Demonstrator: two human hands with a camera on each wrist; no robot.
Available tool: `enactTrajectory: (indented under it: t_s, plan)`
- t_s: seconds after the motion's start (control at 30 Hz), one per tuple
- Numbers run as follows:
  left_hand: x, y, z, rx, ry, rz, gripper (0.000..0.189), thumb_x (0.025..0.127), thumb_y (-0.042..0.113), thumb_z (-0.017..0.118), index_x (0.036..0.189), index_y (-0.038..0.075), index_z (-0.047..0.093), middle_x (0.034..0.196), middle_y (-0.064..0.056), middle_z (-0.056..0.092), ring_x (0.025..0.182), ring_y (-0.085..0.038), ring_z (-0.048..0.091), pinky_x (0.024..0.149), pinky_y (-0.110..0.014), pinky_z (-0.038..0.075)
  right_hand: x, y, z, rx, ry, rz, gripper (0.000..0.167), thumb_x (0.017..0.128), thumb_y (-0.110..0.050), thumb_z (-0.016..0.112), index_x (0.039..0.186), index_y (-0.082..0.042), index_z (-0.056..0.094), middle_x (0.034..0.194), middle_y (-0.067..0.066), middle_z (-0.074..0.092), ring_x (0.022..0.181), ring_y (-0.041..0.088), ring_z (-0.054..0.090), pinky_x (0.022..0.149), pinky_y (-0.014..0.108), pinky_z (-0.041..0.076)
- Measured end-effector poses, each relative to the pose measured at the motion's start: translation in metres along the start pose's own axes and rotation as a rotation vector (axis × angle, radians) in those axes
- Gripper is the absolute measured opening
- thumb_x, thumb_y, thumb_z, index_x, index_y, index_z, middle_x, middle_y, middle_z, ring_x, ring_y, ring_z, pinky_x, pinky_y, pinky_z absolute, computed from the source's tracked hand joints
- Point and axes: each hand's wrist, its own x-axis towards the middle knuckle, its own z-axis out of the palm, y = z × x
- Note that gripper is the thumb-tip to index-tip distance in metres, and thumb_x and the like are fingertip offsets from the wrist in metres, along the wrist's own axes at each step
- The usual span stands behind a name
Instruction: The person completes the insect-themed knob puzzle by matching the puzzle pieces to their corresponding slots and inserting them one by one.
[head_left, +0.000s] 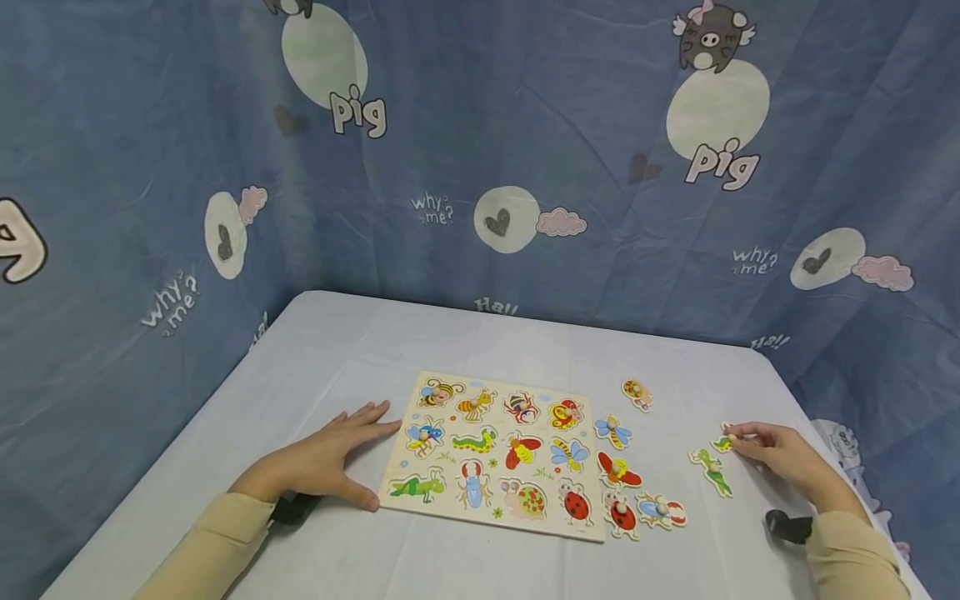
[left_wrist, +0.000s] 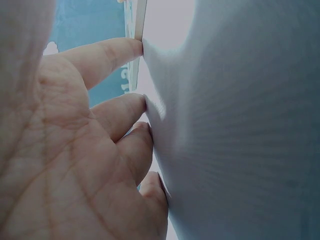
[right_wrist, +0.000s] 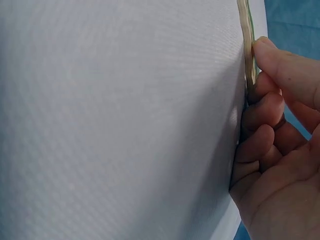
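Note:
A wooden insect puzzle board [head_left: 510,521] lies flat on the table. My left hand [head_left: 322,454] rests at its left edge, thumb and forefinger spread and touching the board; in the left wrist view the fingertips [left_wrist: 135,102] meet the white surface. At the right, my right hand [head_left: 787,462] pinches a small green caterpillar piece [head_left: 722,444] between thumb and forefinger. Seen edge-on in the right wrist view, the caterpillar piece [right_wrist: 246,42] is low against the cloth, the other fingers curled beneath. A green grasshopper piece [head_left: 711,473] lies just nearer than it.
Between board and right hand lie loose knobbed pieces: a spotted bug [head_left: 637,394], a dragonfly [head_left: 613,432], a red-winged insect [head_left: 618,472], a ladybug [head_left: 621,515] and a blue beetle [head_left: 662,511]. A blue patterned curtain [head_left: 600,275] hangs behind the white table [head_left: 352,342].

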Motion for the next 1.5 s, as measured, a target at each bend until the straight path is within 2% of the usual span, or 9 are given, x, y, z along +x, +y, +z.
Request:
enactTrajectory:
  t_s: [0.4, 1.13, 1.5]
  plan:
    - [-0.0004, 0.0002, -0.0001, 0.003, -0.002, -0.003, 0.117, 0.068, 0.061, 0.096, 0.164, 0.017, 0.046, 0.179, -0.022, 0.021, 0.165, -0.052, 0.015, 0.13, -0.077, 0.009, 0.0017, 0.0026, -0.0016, -0.004, -0.025, 0.004, 0.058, 0.109, -0.037, 0.065, 0.146, 0.007, 0.057, 0.098, -0.001, 0.058, 0.091, 0.013, 0.047, 0.073, 0.027, 0.038]
    - [-0.0028, 0.002, -0.0022, -0.015, -0.007, 0.005, 0.116, 0.069, 0.06, 0.096, 0.164, 0.016, 0.046, 0.179, -0.022, 0.02, 0.165, -0.053, 0.014, 0.129, -0.078, 0.008, 0.0023, 0.0016, 0.002, 0.017, 0.006, 0.009, 0.055, 0.108, -0.03, 0.066, 0.144, 0.011, 0.056, 0.092, -0.001, 0.054, 0.084, 0.013, 0.047, 0.068, 0.028, 0.038]
    - [-0.002, 0.0003, -0.0015, -0.004, -0.012, 0.01, 0.117, 0.07, 0.06, 0.096, 0.165, 0.015, 0.045, 0.179, -0.022, 0.02, 0.165, -0.051, 0.014, 0.13, -0.077, 0.009, 0.0048, 0.0002, 0.0054, -0.054, 0.039, -0.056, 0.044, 0.11, -0.025, 0.063, 0.135, 0.012, 0.061, 0.089, -0.001, 0.058, 0.078, 0.01, 0.047, 0.064, 0.025, 0.04]
